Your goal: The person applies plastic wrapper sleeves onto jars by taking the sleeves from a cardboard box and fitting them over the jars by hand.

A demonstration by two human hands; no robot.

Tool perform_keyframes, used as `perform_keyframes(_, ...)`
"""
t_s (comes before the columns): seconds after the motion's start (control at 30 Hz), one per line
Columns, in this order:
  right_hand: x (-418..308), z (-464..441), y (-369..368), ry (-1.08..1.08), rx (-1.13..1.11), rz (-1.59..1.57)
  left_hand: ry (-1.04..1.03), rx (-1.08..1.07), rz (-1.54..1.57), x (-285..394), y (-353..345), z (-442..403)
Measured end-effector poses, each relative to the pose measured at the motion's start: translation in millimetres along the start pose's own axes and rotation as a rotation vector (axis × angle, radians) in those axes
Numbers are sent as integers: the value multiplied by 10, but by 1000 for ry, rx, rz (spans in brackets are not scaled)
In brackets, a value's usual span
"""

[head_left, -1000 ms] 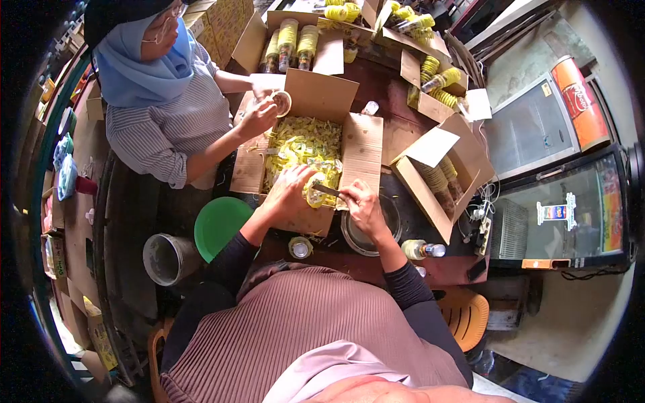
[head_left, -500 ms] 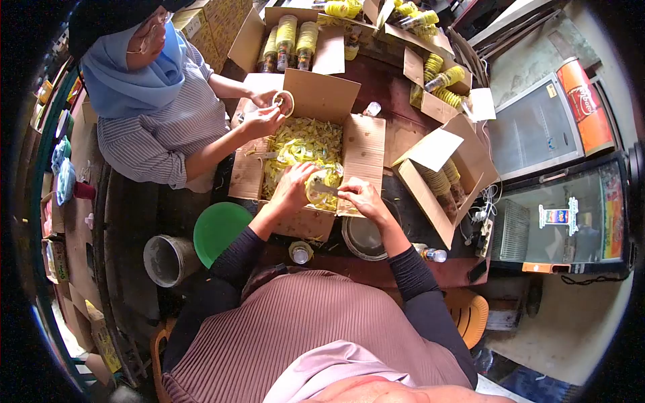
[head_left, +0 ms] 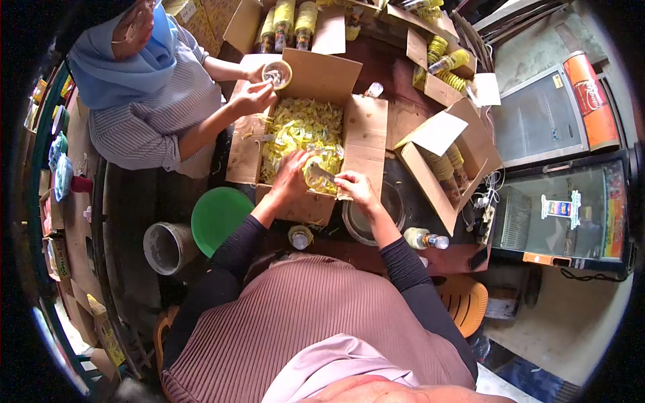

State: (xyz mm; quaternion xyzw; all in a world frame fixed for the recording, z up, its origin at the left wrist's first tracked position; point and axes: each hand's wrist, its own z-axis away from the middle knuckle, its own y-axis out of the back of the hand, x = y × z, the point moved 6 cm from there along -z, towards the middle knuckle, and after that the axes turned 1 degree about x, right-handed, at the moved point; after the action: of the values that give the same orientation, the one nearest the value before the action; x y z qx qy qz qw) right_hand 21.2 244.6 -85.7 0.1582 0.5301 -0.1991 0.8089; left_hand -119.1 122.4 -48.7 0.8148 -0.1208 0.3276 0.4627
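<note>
My left hand is closed around a small round plastic cup with yellow on its rim, tilted so its mouth faces me. My right hand grips a short knife, whose blade reaches the cup's mouth. Both hands are over the near edge of an open cardboard box. Yellow strips and scraps fill this box. Across its left side, a co-worker holds another round yellow-rimmed cup in both hands.
A green basin and a grey bucket stand left of my arms. A round metal pan sits under my right forearm. Stacked yellow-banded cups fill boxes behind. Another open box and a glass-door fridge are rightward.
My view has shifted slightly. My hands stay at the cup with the knife at its mouth. The co-worker's cup has turned, and its inside now shows.
</note>
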Motion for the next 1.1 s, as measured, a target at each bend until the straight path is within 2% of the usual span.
perform_keyframes(0.13,96,156,-42,51,97,-31,50,60,23,-106,17,128)
perform_keyframes(0.2,162,239,-34,61,122,-99,194,-7,195,20,239,83)
perform_keyframes(0.23,213,303,-47,27,86,-169,310,28,307,-190,145,209)
perform_keyframes(0.4,590,619,-197,-145,-30,-364,457,49,446,-256,335,495)
perform_keyframes(0.47,692,760,-281,-192,-78,-353,659,75,497,-351,333,709)
perform_keyframes(0.5,759,821,-344,-254,-103,-418,832,-11,579,-360,282,841)
perform_keyframes(0.53,820,875,-408,-315,-128,-481,831,-11,578,-297,308,911)
perform_keyframes(0.6,888,960,-493,-358,-152,-539,911,-64,786,-155,260,1098)
perform_keyframes(0.8,1062,1100,-668,-442,-231,-698,957,-253,811,-186,20,1600)
perform_keyframes(0.87,1106,1140,-734,-480,-234,-779,1010,-300,917,-252,-158,1746)
perform_keyframes(1.0,1215,1168,-813,-484,-235,-794,890,-442,938,-175,-359,1794)
perform_keyframes(1.1,1219,1199,-728,-461,-209,-779,955,-468,962,-106,-455,1767)
